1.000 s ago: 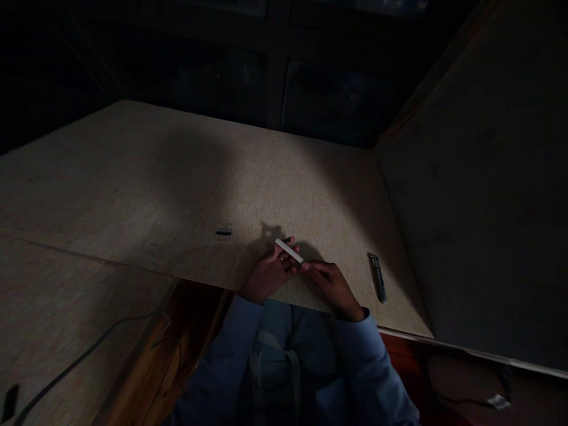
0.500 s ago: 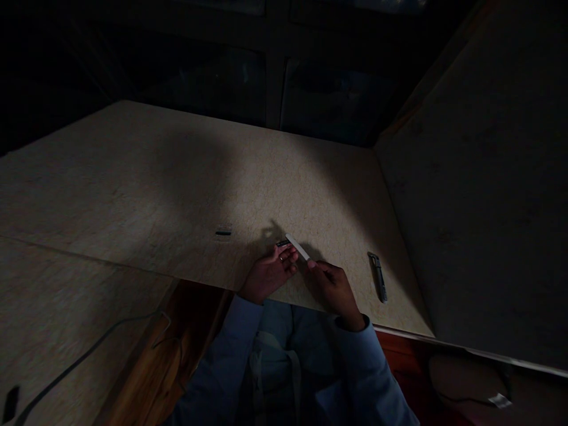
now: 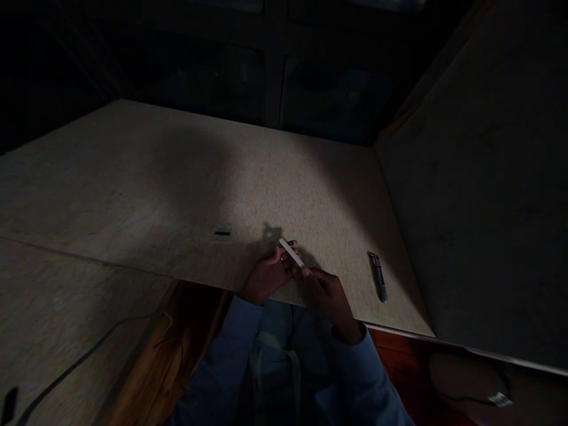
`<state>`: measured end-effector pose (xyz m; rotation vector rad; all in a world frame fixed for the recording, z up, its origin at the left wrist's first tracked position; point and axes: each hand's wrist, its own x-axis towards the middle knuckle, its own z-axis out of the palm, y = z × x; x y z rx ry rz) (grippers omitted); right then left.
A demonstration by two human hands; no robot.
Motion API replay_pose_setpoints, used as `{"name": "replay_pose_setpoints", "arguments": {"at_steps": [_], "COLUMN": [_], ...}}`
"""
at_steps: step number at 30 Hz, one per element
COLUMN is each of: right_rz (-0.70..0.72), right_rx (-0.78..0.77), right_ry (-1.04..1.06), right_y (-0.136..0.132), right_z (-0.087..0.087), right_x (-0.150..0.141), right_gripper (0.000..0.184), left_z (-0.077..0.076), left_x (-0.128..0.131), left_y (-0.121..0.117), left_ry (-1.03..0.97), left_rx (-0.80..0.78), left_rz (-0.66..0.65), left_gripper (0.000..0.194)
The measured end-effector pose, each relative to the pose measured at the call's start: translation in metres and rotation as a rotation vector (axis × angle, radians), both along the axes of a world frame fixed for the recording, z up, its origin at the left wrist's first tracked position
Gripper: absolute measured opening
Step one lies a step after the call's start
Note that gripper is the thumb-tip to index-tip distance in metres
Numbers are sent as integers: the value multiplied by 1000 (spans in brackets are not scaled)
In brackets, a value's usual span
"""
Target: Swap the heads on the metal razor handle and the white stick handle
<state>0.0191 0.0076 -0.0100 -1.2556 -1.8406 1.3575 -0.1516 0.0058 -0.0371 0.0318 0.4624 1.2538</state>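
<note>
Over the near edge of the table, my left hand [image 3: 269,274] pinches a small dark flat piece [image 3: 290,242] at its fingertips; its exact kind is too small to tell. My right hand [image 3: 326,293] grips one end of a pale, flat, narrow stick [image 3: 291,252] with a rounded tip. The stick slants up and left across the fingers of my left hand and covers part of the dark piece. Whether the two touch cannot be told. Left of the hands, a short dark strip [image 3: 222,233] lies on the table with a clear edging around it.
A dark slim tool with a bent head [image 3: 379,278] rests on the table [image 3: 275,171] at the right. Beyond it rises a grey panel [image 3: 479,207]. At lower left are a cable [image 3: 89,355] and an open wooden gap [image 3: 155,361]. The light is dim.
My right hand has moved slightly down and left. The stick's tip has shifted left and now crosses in front of the dark piece. My left hand has hardly moved.
</note>
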Motion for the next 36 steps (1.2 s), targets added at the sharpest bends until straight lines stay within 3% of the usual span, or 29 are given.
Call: {"name": "replay_pose_setpoints", "arguments": {"at_steps": [7, 14, 23, 30, 36], "right_rz": [-153, 31, -146, 27, -137], "right_rx": [37, 3, 62, 3, 49], "right_ry": [-55, -25, -117, -49, -89], "right_y": [3, -3, 2, -7, -2], "right_z": [-5, -1, -1, -1, -5], "right_x": [9, 3, 12, 2, 11], "right_gripper": [52, 48, 53, 49, 51], "left_z": [-3, -4, -5, -5, -6], "left_x": [-1, -1, -1, -2, -2], "left_y": [0, 0, 1, 0, 1], "left_ry": [5, -14, -13, -21, 12], "left_rx": [-33, -21, -37, -15, -31], "left_rz": [0, -6, 2, -5, -14], "left_gripper": [25, 30, 26, 26, 25]}}
